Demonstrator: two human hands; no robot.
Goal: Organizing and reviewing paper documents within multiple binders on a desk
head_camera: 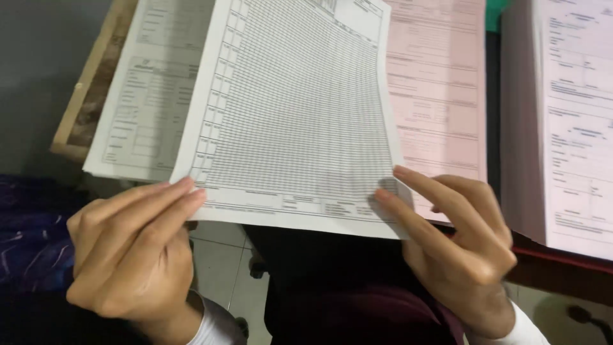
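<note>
The bench [504, 268] carries the paperwork; its dark front edge runs below the stacks, and a wooden corner of it shows at the upper left. The gridded white form [294, 108] serves as reference for all positions. It is the largest sheet in view, held up over the near edge of the bench and tilted slightly clockwise, its bottom edge hanging past the bench above a dark lap.

To the right of the form, well apart from it, stands a tall stack of pale pink forms [575, 121]. Directly right of the form and partly under it lies a pink sheet [440, 96]. To its left, partly under it, lies a second white sheet [147, 102] printed with boxes.

The left hand [131, 249] is closed on the form's lower left corner, fingers curled over the paper's edge. The right hand [456, 243] pinches the form's lower right corner, two fingertips pressed on the front of the sheet. Both wrists show white cuffs.

Below the form, a tiled floor [220, 268] is visible between the hands. Left of the left hand lies dark purple patterned cloth [32, 236].
</note>
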